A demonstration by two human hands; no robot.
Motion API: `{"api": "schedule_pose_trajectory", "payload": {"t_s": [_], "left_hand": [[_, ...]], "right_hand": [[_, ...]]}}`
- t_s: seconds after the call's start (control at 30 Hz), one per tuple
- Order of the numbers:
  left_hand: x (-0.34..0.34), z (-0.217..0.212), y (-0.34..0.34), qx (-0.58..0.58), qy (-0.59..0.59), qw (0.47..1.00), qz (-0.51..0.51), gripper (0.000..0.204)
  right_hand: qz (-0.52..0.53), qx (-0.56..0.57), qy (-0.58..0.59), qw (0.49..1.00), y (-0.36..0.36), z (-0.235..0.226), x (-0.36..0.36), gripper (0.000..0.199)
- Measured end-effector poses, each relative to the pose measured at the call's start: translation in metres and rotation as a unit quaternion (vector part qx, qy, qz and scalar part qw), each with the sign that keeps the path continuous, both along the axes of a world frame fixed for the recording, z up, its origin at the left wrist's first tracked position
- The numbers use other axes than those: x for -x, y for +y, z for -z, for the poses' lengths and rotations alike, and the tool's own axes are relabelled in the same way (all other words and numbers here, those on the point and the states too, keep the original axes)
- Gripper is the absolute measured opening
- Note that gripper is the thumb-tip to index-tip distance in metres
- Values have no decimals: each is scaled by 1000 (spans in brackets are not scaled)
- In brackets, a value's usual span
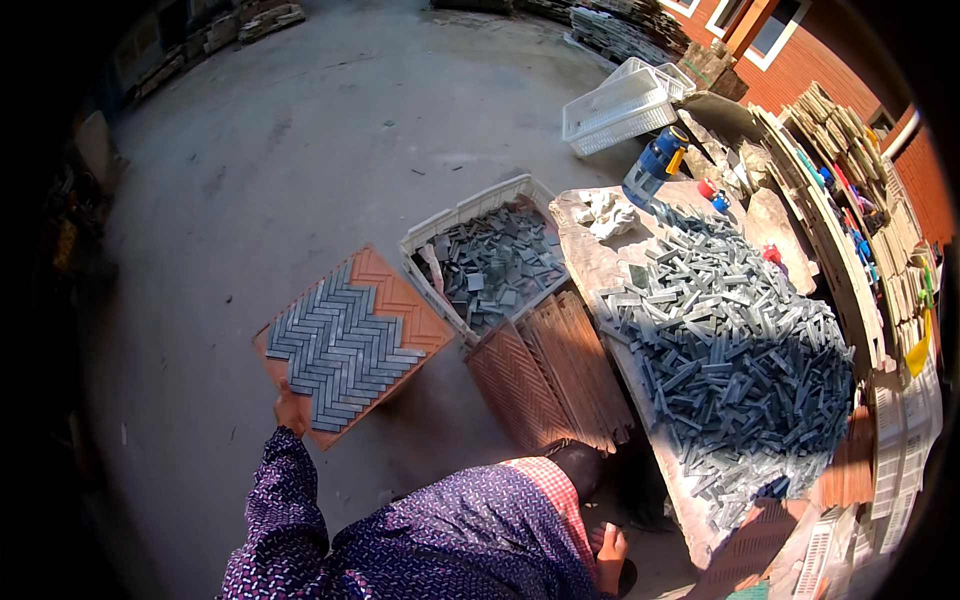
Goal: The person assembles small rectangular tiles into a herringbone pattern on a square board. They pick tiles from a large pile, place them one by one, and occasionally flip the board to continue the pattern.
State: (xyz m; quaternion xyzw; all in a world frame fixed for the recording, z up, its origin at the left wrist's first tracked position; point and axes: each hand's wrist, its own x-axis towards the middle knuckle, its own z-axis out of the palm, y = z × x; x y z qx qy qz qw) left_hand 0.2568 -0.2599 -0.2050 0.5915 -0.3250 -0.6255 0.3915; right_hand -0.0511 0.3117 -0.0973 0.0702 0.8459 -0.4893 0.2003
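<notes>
My left hand [290, 408] grips the lower left edge of an orange herringbone-grooved tray [425, 325], its fingers closed around the rim. Narrow grey strip tiles [340, 345] fill most of the tray in a zigzag pattern. Bare orange grooves show along its upper right side. The tray is held out over the floor, to the left of my lap. No right hand can be made out. Bare skin near the lower edge looks like a foot [608, 548] in a dark sandal.
A table [585, 240] on the right bears a large heap of grey strip tiles [730, 340], a blue bottle [655, 165] and a crumpled white cloth [605, 215]. Beside it stand a white crate [415, 240] of tile pieces and a stack of orange trays [550, 370]. White baskets [615, 110] lie behind.
</notes>
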Motion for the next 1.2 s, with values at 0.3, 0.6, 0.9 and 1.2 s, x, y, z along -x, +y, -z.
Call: {"api": "schedule_pose_trajectory", "payload": {"t_s": [0.3,0.6,0.9,1.2], "left_hand": [[-20,15,-4,-75,87,992,-57,53],[6,11,16,-66,0,995,-74,44],[-122,77,-101,159,-392,877,227,37],[-17,25,-89,176,-645,740,71,32]], "right_hand": [[11,51,-10,999,-1,5,-7,37],[21,59,-19,998,7,19,-4,35],[-19,96,-35,995,-6,19,-13,31],[84,139,4,987,-6,-4,-9,33]]}}
